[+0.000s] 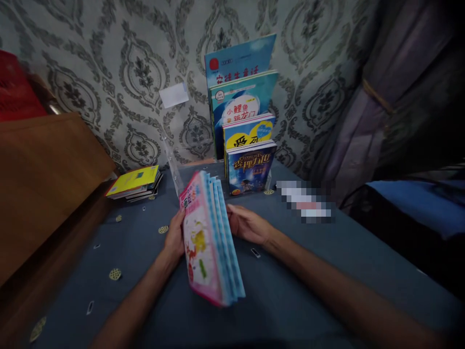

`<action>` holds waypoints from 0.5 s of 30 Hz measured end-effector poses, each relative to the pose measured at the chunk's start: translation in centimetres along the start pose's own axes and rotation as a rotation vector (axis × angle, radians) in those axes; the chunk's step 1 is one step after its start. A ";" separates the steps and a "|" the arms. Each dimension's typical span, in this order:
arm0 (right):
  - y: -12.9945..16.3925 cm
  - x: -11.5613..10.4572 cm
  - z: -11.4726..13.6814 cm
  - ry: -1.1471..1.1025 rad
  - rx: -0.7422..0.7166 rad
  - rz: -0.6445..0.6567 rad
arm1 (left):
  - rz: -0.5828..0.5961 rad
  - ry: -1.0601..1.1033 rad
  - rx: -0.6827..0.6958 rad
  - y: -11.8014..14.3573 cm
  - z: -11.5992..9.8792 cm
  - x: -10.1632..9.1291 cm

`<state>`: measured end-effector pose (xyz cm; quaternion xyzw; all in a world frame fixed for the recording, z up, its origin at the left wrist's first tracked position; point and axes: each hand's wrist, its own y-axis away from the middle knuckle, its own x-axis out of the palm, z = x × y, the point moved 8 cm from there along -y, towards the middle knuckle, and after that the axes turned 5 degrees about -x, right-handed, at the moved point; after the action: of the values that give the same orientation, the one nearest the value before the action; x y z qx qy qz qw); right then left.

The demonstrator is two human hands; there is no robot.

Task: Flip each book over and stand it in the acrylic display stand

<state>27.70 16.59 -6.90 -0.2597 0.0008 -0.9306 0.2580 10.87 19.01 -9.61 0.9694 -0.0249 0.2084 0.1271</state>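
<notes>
Several thin children's books (pixel 201 247) with a pink front cover and blue checked edges stand tilted over the cloth, held as a bundle between my hands. My left hand (pixel 176 236) grips the pink cover side. On the blue side, my right hand (pixel 249 225) is closed against the bundle, its fingertips partly hidden by the books. Behind them is a clear acrylic book stand (pixel 174 167). In its right part stand books in tiers: tall blue ones (pixel 241 53), a teal one (pixel 267 87), a yellow-and-blue one (pixel 232 127) and a dark blue one (pixel 250 169) in front.
A low pile of books with a yellow cover (pixel 134 180) lies at the left, near a wooden box or cabinet (pixel 47 179). A blurred-out pale item (pixel 305 201) lies right of the stand. Patterned wallpaper (pixel 141 72) and a grey curtain (pixel 363 131) bound the back.
</notes>
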 end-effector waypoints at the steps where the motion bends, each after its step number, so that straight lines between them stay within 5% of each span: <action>1: 0.0 -0.1 0.4 0.012 -0.006 -0.011 | -0.016 0.034 0.013 -0.2 -0.3 0.0; 5: -0.2 -0.9 1.0 0.075 -0.062 -0.072 | -0.089 0.099 0.118 -0.5 -1.5 -0.9; 10: -0.4 -0.9 0.0 0.191 -0.027 0.012 | -0.148 0.089 0.190 0.2 -2.9 -1.0; 15: 0.3 -0.6 3.5 0.449 -0.233 0.018 | -0.095 0.009 0.456 3.3 -6.8 0.5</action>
<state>30.01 17.06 -4.17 -0.0743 0.1678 -0.9562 0.2280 8.31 17.57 -2.60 0.9722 0.0693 0.2065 -0.0857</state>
